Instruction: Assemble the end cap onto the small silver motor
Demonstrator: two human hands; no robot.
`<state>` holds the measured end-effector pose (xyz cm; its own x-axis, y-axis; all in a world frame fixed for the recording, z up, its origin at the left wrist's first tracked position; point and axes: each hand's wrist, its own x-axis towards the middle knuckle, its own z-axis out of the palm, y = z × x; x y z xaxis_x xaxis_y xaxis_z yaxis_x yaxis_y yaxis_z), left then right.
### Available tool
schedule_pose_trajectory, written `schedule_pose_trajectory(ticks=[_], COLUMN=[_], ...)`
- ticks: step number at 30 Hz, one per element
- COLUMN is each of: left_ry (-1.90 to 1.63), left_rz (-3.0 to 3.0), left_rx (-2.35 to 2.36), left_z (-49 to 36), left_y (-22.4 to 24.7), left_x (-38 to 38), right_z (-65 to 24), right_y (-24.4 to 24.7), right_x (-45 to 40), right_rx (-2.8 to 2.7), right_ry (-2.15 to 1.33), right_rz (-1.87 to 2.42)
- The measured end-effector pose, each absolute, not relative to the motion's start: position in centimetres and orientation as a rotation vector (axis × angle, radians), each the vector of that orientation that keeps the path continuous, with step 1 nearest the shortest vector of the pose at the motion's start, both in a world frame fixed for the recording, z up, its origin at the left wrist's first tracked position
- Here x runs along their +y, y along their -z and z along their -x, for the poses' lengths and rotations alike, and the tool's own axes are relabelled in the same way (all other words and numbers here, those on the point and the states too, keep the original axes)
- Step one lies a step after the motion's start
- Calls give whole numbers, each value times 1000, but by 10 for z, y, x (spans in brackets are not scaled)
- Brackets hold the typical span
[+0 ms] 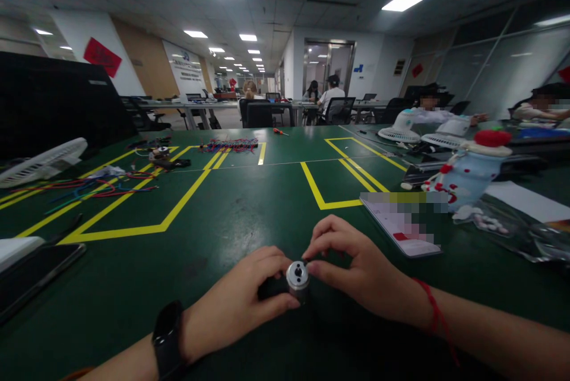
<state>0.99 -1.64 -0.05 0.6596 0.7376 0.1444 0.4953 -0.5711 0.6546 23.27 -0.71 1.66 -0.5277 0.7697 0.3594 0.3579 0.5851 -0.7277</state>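
Observation:
A small silver metal cylinder (pixel 297 277) with dark holes in its round top face stands upright near the front of the green table (pixel 240 203). My left hand (pixel 243 292), with a black watch on its wrist, grips the cylinder from the left between thumb and fingers. From the right, my right hand (pixel 356 268) reaches the cylinder's upper edge, thumb and forefinger pinched near a tiny dark piece too small to name. A red string circles the right wrist.
A phone (pixel 40 280) lies at the left, with loose wires (pixel 107 182) beyond it. Right of my hands are a flat pale device (pixel 396 226) and a light-blue cup (pixel 476 173). An orange screwdriver (pixel 279 132) lies at the far edge. People sit in the background.

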Motion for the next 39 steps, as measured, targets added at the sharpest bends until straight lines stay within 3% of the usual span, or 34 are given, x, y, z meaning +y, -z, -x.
schedule_pose_trajectory(ticks=[18, 26, 39], left_ry=[-575, -564, -568], left_rz=[-2306, -2299, -2315], left_rx=[953, 942, 950], left_z=[-10, -8, -9], left_y=[0, -4, -1], left_x=[-18, -19, -18], right_z=[-225, -244, -225], right_y=[-22, 2, -13], right_x=[-10, 15, -8], right_rx=[-2095, -1619, -2068], right_ry=[-880, -1132, -829], right_rz=[893, 1293, 971])
